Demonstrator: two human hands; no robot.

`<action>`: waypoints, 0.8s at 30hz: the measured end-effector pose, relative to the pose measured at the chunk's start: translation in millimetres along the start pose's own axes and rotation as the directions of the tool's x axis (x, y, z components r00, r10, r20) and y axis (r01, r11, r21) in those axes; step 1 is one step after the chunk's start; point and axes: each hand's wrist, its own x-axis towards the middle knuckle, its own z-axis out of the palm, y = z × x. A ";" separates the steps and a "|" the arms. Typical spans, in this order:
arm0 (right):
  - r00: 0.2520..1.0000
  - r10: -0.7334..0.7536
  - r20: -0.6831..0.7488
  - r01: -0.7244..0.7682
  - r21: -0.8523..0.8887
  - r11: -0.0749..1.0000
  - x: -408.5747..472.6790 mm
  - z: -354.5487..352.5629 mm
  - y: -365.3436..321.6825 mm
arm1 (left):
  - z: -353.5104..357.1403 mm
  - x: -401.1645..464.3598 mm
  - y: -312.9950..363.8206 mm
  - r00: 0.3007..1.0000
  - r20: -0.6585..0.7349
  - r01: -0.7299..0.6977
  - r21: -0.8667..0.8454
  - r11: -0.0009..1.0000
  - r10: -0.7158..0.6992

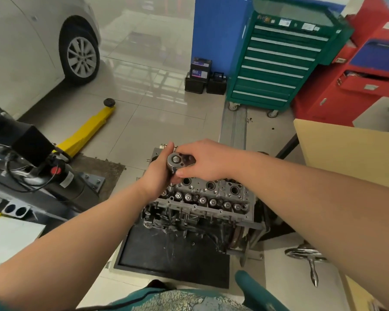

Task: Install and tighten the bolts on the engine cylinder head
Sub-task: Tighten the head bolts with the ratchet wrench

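A grey engine cylinder head [211, 196] sits on an engine stand over a black mat, its round bores and valve parts facing up. Above its far left corner a ratchet wrench [175, 160] shows its round head. My right hand [202, 160] grips the ratchet near the head, fingers curled over it. My left hand [157, 173] wraps round the part below the head, which is mostly hidden. No bolt is plainly visible under the tool.
A black mat [173, 254] lies by the stand, with a chrome crank handle [310, 263] at the right. A green tool cabinet [279, 63], a red cabinet [357, 75], a cardboard box [350, 153], a yellow lift arm [88, 131] and a car wheel [81, 57] surround the spot.
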 end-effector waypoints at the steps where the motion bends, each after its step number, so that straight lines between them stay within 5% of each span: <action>1: 1.000 -0.005 0.006 0.005 0.013 1.000 0.4 0.9 0.7 | -1.1 -1.2 -0.6 1.000 -0.007 -0.002 0.025 1.000 0.002; 10: 0.999 -0.034 0.009 0.035 -0.051 0.998 1.5 -6.3 0.6 | -1.7 -0.4 1.3 0.999 0.033 -0.032 0.004 0.999 0.032; 24: 0.988 -0.115 0.100 0.128 -0.141 0.982 9.1 -17.7 -1.9 | 1.0 0.4 -12.0 0.985 -0.163 -0.063 -0.017 0.998 0.060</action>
